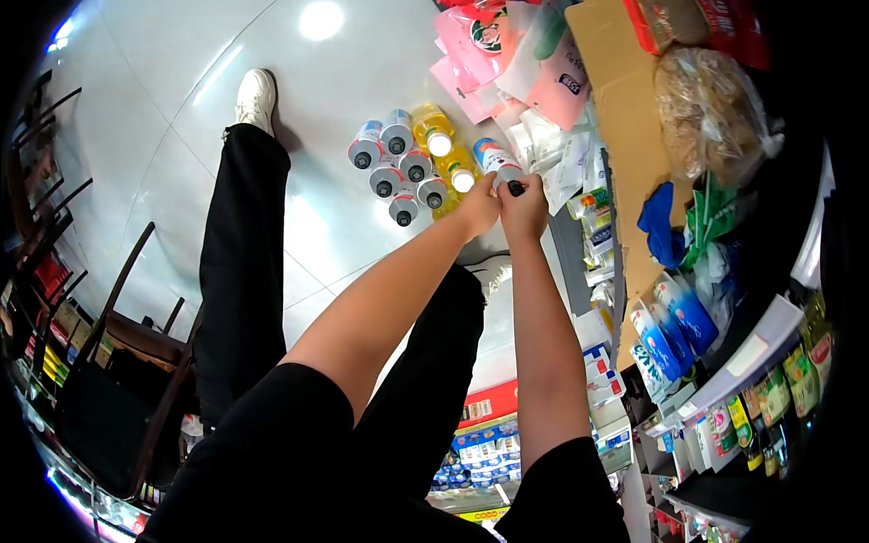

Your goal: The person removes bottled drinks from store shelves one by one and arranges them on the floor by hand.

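Left to right: a cluster of dark-capped bottles [396, 167] and two yellow white-capped ones [445, 156] stand on the tiled floor [163, 136]. The left hand [480, 206] and right hand [522, 204], pressed together, are both clamped on one tilted bottle [496, 159] just beside the cluster, near its dark cap. Judged rigid, smooth, probably full and moderately heavy; best gripped round the body. Packed shelves [688, 317] lie beyond.

glossy tiled floor [181, 100], plastic bottles [398, 163]
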